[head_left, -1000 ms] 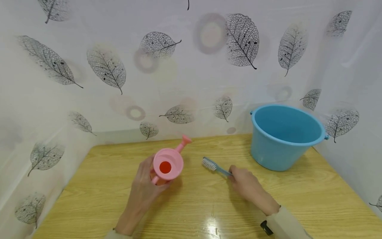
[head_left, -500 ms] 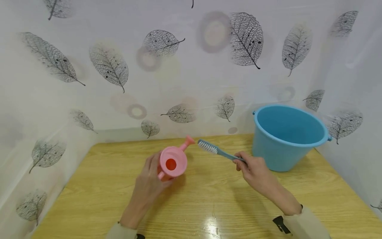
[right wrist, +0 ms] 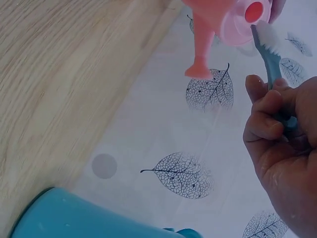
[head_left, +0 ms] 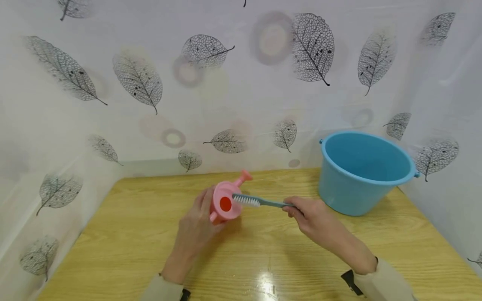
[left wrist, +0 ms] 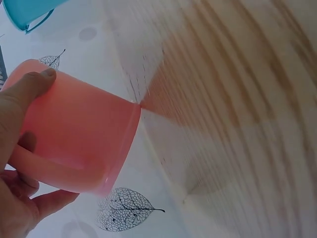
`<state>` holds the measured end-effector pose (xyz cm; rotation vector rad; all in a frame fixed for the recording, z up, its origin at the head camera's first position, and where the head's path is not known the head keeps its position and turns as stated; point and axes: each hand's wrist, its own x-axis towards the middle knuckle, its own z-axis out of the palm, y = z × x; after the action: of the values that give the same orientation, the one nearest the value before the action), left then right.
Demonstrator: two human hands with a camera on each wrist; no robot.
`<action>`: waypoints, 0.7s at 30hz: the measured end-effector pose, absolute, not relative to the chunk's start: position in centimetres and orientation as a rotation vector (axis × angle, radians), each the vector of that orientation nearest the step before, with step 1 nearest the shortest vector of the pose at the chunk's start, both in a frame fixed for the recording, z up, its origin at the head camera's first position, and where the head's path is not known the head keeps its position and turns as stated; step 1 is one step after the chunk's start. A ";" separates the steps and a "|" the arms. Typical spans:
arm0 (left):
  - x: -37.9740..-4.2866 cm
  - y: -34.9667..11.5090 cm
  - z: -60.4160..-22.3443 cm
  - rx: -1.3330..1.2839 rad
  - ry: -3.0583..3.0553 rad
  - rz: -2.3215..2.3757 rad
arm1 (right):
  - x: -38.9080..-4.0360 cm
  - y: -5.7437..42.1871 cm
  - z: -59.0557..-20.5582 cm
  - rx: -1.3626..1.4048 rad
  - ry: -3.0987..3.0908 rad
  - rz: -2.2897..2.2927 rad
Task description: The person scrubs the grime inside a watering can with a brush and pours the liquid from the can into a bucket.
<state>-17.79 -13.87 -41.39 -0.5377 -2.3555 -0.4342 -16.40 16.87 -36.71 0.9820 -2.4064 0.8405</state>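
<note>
My left hand (head_left: 197, 223) grips a pink toy watering can (head_left: 234, 212) around its body and handle. The can's round opening, with a red hole in it, faces up and toward the right, and its spout points to the back right. In the left wrist view the can (left wrist: 79, 129) is tilted, its bottom edge right at the wooden table. My right hand (head_left: 320, 221) holds a blue-grey brush (head_left: 273, 203) by the handle, white bristles facing down. The brush head overlaps the can's rim in the head view. From the right wrist, the brush tip (right wrist: 255, 32) shows right at the can's opening.
A light blue bucket (head_left: 354, 196) stands at the back right of the wooden table (head_left: 132, 242). Behind the table hangs a white sheet (head_left: 241, 96) printed with leaves, which also runs along both sides.
The brush has been lifted from near the tabletop and brought left to the can's opening. My left hand has moved the watering can slightly right and tilted its opening toward the brush.
</note>
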 end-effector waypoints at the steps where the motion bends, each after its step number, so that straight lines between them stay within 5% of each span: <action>1: -17.8 -13.8 -41.4 -0.545 -2.351 -0.424 | -16.4 16.7 -36.7 0.988 -2.408 0.835; 21: -17.7 -12.9 -41.6 -0.546 -2.318 -0.328 | -17.1 15.2 -36.6 1.067 -2.276 0.678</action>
<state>-17.69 -12.89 -41.56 -0.5459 -2.3182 -0.3275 -17.06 15.20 -36.59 1.0670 -2.2758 0.6784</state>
